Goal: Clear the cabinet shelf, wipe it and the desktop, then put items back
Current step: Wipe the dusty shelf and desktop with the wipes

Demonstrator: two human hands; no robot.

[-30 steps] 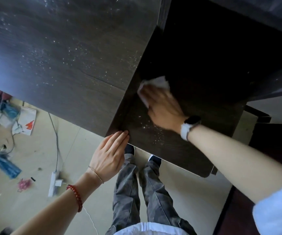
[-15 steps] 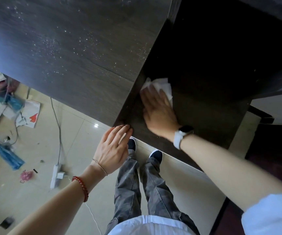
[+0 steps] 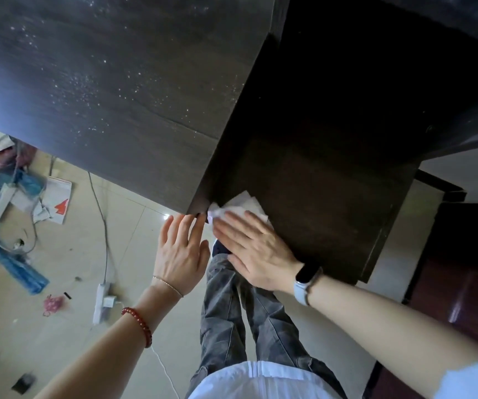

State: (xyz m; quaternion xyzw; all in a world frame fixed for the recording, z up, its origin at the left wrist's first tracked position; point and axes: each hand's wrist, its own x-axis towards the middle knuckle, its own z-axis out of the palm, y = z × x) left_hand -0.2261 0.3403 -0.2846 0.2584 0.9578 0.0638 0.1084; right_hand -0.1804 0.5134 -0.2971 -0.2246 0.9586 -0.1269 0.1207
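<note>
My right hand (image 3: 256, 251) lies flat, fingers straight and spread, pressing a white tissue (image 3: 242, 207) down onto the dark shelf (image 3: 318, 180). Nothing is pinched; the palm and fingers simply pin the tissue, which pokes out beyond my fingertips at the shelf's front left corner. My left hand (image 3: 181, 249) is open too, fingers straight, its tips touching the shelf's front edge just left of the tissue, cupped below the corner as if to catch what gets swept off.

I judge the tissue light, soft and limp: it will crumple and bunch under a push, and tear if dragged hard over a rough edge, so flat, even pressure suits it better than a pinch. To lift it, gathering it from the middle would keep the dust folded inside.

The shelf itself is stiff, fixed board, with no items showing on the part I can see; its back is too dark to judge. To the left of the shelf and higher, the desktop (image 3: 102, 82) is speckled with pale dust, so I take it as not yet wiped.

Below and left of the shelf, papers and boxes (image 3: 25, 197) lie scattered on the floor with a power strip (image 3: 101, 300); whether these came off the shelf I cannot tell. No container shows clearly.
</note>
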